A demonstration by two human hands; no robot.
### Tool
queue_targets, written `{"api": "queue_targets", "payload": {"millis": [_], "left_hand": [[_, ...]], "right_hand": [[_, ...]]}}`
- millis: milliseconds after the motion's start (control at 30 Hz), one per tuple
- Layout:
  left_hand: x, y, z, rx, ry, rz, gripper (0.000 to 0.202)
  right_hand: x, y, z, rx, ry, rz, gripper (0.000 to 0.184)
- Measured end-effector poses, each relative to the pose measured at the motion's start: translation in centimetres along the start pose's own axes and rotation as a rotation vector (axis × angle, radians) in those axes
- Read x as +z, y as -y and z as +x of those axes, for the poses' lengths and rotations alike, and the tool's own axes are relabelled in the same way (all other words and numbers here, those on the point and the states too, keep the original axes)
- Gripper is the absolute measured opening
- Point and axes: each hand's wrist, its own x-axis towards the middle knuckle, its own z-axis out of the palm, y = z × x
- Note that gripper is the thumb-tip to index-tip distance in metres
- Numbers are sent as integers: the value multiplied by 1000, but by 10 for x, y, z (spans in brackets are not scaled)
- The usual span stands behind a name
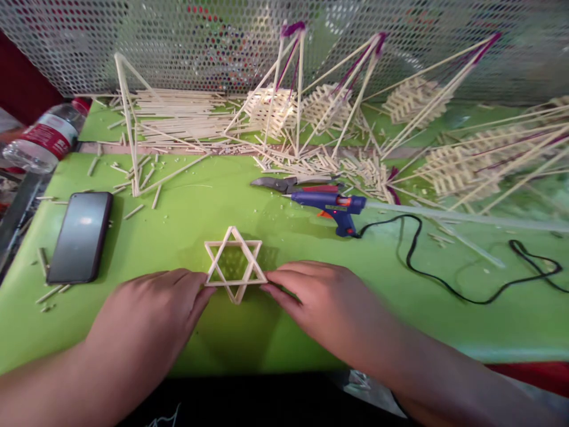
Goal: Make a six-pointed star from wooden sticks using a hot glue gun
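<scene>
Fingers of left hand (149, 311) and right hand (329, 303) pinch the lower side tips of a pale six-pointed wooden-stick star frame (235, 283), head view, just below-left of centre. Likely light, stiff, joints fragile; hold by tips, don't twist.

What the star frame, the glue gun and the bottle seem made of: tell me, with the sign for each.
Star frame: probably bare wood, matte; pale, straight, uncoated-looking sticks.
Glue gun: likely hard plastic; smooth, blue, moulded-looking body.
Bottle: apparently clear plastic, glossy; see-through walls with bright highlights.
</scene>
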Motion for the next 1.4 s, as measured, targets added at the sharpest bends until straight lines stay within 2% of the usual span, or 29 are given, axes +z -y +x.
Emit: {"api": "queue_targets", "payload": {"millis": [100, 300, 467, 667, 800, 900, 1033, 1133, 1200, 1267, 1300, 1333, 1400], "left_hand": [[1, 0, 0, 14, 74, 105, 31], [1, 1, -1, 35, 53, 181, 43], [-2, 0, 1, 21, 105, 245, 53], [1, 3, 0, 50, 49, 205, 43], [-8, 7, -5, 52, -17, 216, 46], [-20, 9, -7, -28, -74, 223, 60], [-31, 8, -3, -142, -179, 218, 72], [-33, 3, 0, -158, -225, 195, 72], [-34, -2, -2, -142, -254, 204, 72], [-33, -9, -4, -115, -261, 206, 74], [-32, -12, -5, -100, -259, 199, 75], [-30, -15, -5, -87, -251, 186, 77], [-25, -22, 1, -78, -232, 141, 80]], "right_hand": [[0, 0, -1, -8, -8, 5, 13], [0, 0, 0, -47, -26, -29, 16], [2, -1, 1, -85, -38, -53, 16], [2, 0, 1, -71, -22, -50, 14], [-3, -1, -3, 0, -2, -68, 9], [-16, -5, -2, 94, 26, -157, 21], [-44, -11, -1, 243, 154, -312, 53], [-66, -23, -7, 383, 286, -404, 64], [-78, -38, -15, 506, 319, -416, 69], [-86, -60, -21, 628, 272, -400, 70], [-87, -72, -23, 646, 221, -367, 64], [-87, -84, -22, 655, 145, -326, 58], [-81, -106, -17, 571, -23, -222, 51]]}}
